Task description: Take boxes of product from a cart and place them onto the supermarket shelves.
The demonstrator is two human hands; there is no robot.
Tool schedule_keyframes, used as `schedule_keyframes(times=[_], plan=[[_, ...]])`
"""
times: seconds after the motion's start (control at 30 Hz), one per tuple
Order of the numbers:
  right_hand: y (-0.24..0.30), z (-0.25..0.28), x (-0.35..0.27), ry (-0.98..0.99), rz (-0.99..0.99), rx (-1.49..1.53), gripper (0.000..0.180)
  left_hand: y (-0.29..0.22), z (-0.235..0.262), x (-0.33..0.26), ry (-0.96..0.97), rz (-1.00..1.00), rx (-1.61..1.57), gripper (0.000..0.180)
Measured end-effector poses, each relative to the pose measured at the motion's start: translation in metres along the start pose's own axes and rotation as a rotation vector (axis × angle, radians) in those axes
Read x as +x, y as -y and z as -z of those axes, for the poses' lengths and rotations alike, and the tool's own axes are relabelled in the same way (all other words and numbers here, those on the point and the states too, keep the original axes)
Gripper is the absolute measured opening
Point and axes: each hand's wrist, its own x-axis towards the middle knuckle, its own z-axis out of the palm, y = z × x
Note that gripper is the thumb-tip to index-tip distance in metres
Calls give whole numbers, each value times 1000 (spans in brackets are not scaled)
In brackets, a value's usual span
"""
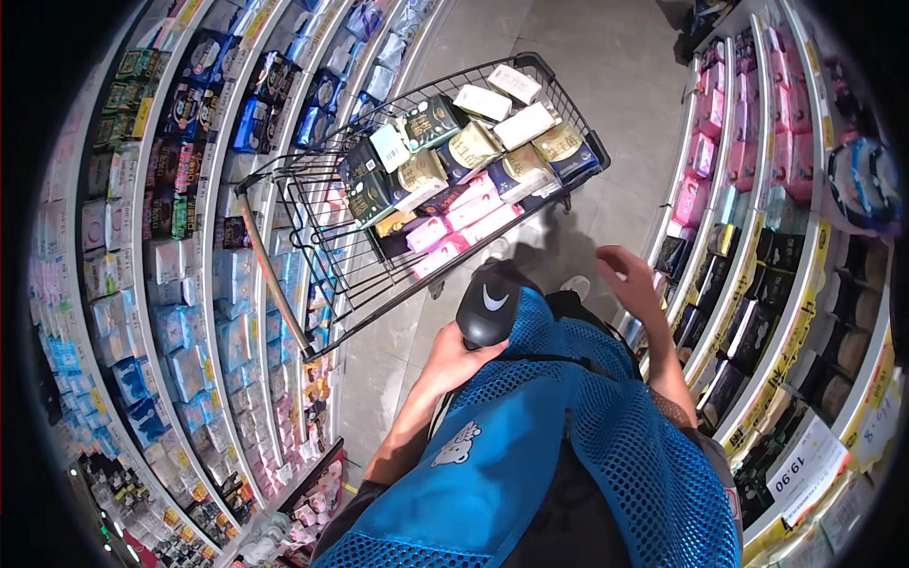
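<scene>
My left hand (pixel 459 355) grips a black handheld scanner (pixel 488 303) in front of my blue mesh vest (pixel 568 435). My right hand (pixel 630 279) is raised with fingers apart and holds nothing; it hangs near the shelf of dark packs (pixel 734 284) on my right. In front of me stands a black wire shopping cart (pixel 312 218), its far part filled with pink, white, dark green and blue packages (pixel 464 161). Neither hand touches the cart.
I stand in a narrow store aisle with a grey tiled floor (pixel 568 47). Long shelves of blue and white packs (pixel 189 312) line the left side. Pink packs (pixel 705 142) and yellow price strips run along the right shelves.
</scene>
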Motion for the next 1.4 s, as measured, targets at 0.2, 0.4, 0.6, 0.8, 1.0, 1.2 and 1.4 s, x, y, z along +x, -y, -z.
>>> schedule_keyframes(times=[0.2, 0.4, 0.6, 0.8, 1.0, 1.2, 1.4], plan=[[12, -118, 83, 131, -13, 346, 27, 15, 63, -2, -90, -77, -88, 29], [29, -274, 209, 47, -309, 459, 45, 40, 145, -19, -263, 131, -160, 23], [1, -344, 284, -449, -634, 494, 62, 32, 201, -23, -268, 61, -122, 19], [80, -301, 230, -214, -637, 945, 57, 38, 219, -13, -284, -30, -92, 22], [94, -236, 171, 36, -493, 941, 47, 20, 221, 11, -78, -3, 17, 22], [109, -168, 106, 31, -198, 1216, 50, -4, 188, 19, 33, -179, 98, 30], [136, -115, 45, 5, 96, 1739, 47, -79, 138, -3, 252, -642, 383, 48]])
